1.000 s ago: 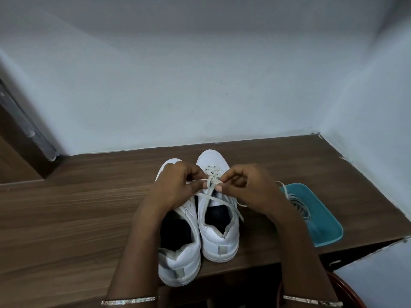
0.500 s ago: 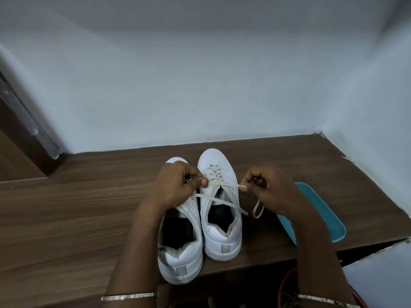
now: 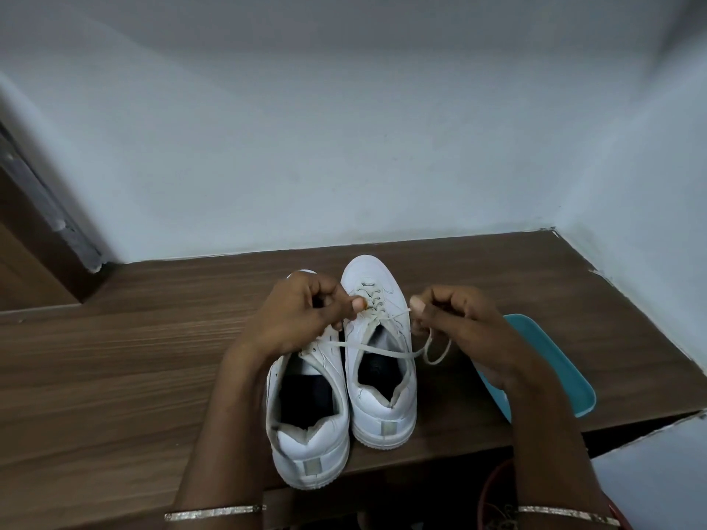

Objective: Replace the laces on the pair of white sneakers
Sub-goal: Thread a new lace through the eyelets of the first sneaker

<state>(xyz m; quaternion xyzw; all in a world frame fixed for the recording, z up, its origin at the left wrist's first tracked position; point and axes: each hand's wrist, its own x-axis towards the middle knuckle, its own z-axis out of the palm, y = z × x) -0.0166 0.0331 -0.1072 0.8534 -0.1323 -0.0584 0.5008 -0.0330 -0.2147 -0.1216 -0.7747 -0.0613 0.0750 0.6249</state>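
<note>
While facing the left sneaker [image 3: 306,426] and right sneaker [image 3: 378,411], heels at the near edge of the wooden counter [image 3: 114,376] beside a teal tray [image 3: 554,376], holds the lace [image 3: 375,348] across the right shoe's opening, pinching one strand in the left hand [image 3: 294,315], another in the right hand [image 3: 463,323], before a pale wall [image 3: 344,147].

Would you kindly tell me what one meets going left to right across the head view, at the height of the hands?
Left hand → laced sneaker → right hand → teal tray. Both hands hold the lace. The other sneaker lies partly under the left hand, so I leave it out.
</note>
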